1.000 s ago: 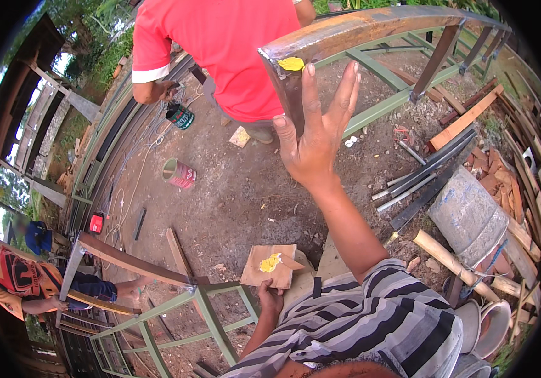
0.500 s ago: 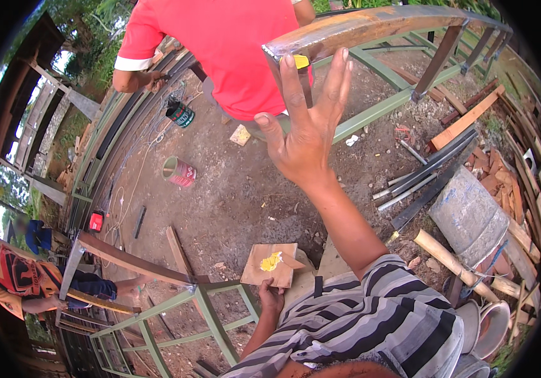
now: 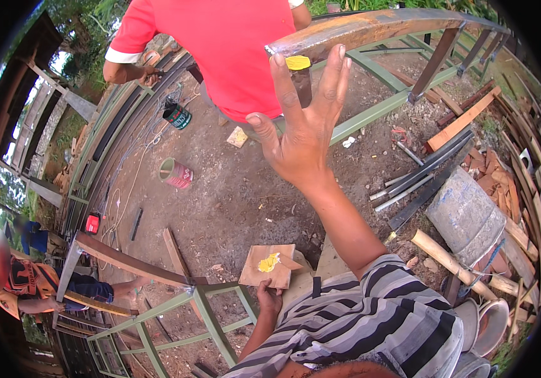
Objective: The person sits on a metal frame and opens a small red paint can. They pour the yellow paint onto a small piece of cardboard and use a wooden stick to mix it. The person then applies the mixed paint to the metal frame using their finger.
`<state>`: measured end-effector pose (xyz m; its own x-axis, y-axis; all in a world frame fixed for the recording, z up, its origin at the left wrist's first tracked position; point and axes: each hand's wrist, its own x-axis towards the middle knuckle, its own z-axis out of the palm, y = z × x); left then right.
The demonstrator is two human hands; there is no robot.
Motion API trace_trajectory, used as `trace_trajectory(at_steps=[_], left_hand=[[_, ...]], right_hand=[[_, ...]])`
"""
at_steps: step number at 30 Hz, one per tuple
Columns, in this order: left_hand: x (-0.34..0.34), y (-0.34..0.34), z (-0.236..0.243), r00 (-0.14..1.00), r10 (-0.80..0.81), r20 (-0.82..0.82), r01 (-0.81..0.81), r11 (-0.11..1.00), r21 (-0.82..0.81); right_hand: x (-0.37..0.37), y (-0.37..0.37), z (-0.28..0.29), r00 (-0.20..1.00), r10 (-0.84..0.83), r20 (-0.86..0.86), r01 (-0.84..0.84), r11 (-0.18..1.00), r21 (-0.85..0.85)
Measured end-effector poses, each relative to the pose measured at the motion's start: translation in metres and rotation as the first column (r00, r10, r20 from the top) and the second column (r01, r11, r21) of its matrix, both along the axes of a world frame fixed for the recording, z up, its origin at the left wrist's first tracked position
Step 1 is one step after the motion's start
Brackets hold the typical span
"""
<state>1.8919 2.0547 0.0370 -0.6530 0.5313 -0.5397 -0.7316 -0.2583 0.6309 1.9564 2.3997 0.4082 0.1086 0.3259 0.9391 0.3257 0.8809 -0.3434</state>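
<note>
While the left hand (image 3: 270, 297) grips a brown plywood square (image 3: 251, 272), the splayed right hand (image 3: 302, 146) seemingly applies yellow paste (image 3: 297, 62), probably needing smoothing next.

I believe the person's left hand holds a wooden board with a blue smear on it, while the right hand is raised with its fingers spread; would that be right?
Not quite: the smear is yellow, not blue, as the head view shows. The left hand does hold the wooden board, and the right hand is raised with its fingers spread.
</note>
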Motion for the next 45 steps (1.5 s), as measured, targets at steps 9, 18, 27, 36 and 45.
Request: trace_trajectory(at_steps=[9,18,27,36,45], left_hand=[[-0.006,-0.006,-0.01,0.998,-0.055,0.008,0.054,0.998,0.034],[-0.012,-0.011,-0.017,0.995,-0.098,-0.018,0.098,0.994,0.054],[-0.008,-0.005,-0.011,0.998,-0.054,-0.017,0.054,0.998,-0.021],[-0.006,-0.004,-0.009,0.999,-0.05,-0.003,0.05,0.998,-0.027],[-0.009,-0.008,-0.017,0.998,-0.069,-0.007,0.069,0.998,-0.006]], right_hand=[[-0.001,0.011,-0.022,0.998,-0.012,-0.065,0.008,0.998,-0.055],[0.004,0.008,-0.015,0.999,-0.038,-0.026,0.036,0.997,-0.074],[0.0,0.014,-0.032,0.996,0.004,-0.086,-0.016,0.99,-0.142],[-0.003,0.01,-0.028,0.996,0.019,-0.083,-0.026,0.995,-0.093],[-0.005,0.005,-0.014,0.999,0.024,-0.035,-0.025,0.999,-0.021]])
